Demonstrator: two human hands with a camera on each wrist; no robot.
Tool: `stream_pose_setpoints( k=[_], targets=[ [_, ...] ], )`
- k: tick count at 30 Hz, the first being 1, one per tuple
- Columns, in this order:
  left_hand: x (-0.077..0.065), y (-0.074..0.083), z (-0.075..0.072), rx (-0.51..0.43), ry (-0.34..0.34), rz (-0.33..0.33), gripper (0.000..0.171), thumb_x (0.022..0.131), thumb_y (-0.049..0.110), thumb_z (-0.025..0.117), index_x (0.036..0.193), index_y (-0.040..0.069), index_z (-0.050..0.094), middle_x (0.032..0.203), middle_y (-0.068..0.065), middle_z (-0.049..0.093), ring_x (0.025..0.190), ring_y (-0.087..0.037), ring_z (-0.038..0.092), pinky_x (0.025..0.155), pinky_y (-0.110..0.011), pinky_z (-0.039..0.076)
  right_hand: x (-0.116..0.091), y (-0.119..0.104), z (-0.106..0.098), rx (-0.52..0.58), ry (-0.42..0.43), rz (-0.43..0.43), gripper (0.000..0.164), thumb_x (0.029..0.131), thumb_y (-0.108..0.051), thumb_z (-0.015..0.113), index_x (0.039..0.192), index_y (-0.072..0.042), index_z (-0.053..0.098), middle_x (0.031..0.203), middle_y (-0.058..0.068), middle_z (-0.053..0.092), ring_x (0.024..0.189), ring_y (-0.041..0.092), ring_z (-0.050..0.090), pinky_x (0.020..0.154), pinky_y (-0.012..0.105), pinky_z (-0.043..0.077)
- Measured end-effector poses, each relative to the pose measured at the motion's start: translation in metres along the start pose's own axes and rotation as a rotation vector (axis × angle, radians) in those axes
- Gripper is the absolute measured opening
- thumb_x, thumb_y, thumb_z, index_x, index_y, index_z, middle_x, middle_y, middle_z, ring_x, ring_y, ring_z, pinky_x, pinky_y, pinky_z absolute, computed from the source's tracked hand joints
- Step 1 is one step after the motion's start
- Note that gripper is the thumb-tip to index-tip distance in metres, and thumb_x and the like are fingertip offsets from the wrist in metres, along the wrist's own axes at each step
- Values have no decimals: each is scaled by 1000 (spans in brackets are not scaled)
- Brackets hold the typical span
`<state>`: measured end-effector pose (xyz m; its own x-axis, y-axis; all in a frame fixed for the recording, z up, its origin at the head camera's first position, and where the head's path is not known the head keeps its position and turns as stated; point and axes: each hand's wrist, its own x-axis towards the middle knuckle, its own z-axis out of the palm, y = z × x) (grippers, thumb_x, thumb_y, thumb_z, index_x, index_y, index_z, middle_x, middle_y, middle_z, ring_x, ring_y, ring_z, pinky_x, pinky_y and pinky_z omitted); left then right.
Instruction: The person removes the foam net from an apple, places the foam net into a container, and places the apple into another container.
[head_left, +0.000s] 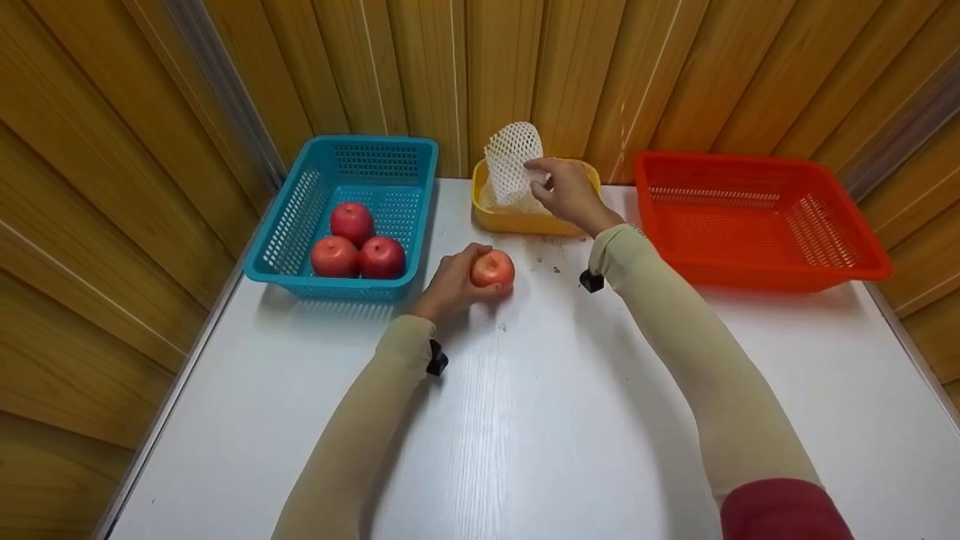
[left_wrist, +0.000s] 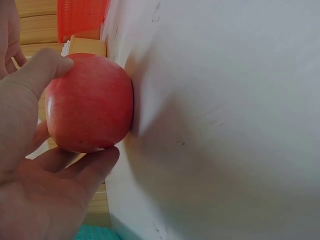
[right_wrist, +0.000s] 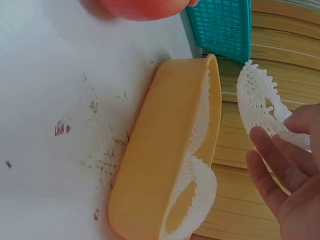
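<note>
My left hand (head_left: 453,283) grips a red apple (head_left: 493,271) at the middle of the white table, thumb on one side and fingers on the other. In the left wrist view the apple (left_wrist: 90,102) sits at the tabletop. My right hand (head_left: 568,192) pinches a white foam net sleeve (head_left: 514,161) above the yellow bin (head_left: 529,223). The right wrist view shows that foam net (right_wrist: 257,100) between thumb and fingers, clear of the bin. More foam nets (right_wrist: 197,192) lie inside the yellow bin.
A teal basket (head_left: 341,288) with 3 red apples (head_left: 352,223) stands at the left. On the right is a red basket (head_left: 757,274). Wood-panelled walls (head_left: 570,75) close off the back and sides. Dark specks mark the tabletop before the yellow bin.
</note>
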<state>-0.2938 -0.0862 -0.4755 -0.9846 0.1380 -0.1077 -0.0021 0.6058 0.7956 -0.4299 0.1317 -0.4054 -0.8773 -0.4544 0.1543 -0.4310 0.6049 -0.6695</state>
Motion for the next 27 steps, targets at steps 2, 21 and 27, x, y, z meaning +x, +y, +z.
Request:
stream_pose_setpoints(
  k=[2,21,27],
  targets=[
    [0,0,0,-3,1,-2,72,84,33,87,145,22,50,137,-2,57,127,-25,47,110,-45,43,2,2,4,43,-11,26,44,103,-17,60,147,-13,57,136,9,64,92,26,66,75,28,58],
    [0,2,1,34,7,43,70,85,33,86,144,19,51,138,-4,59,126,-25,48,111,-43,43,13,19,28,144,-105,111,55,102,-16,58,155,-13,45,155,15,47,92,33,73,59,22,49],
    [-1,2,1,12,-3,6,70,85,33,86,144,21,50,138,-3,58,128,-25,46,111,-44,43,15,23,30,128,-154,163,54,104,-18,57,156,-13,44,155,21,43,91,26,74,64,23,53]
  ],
)
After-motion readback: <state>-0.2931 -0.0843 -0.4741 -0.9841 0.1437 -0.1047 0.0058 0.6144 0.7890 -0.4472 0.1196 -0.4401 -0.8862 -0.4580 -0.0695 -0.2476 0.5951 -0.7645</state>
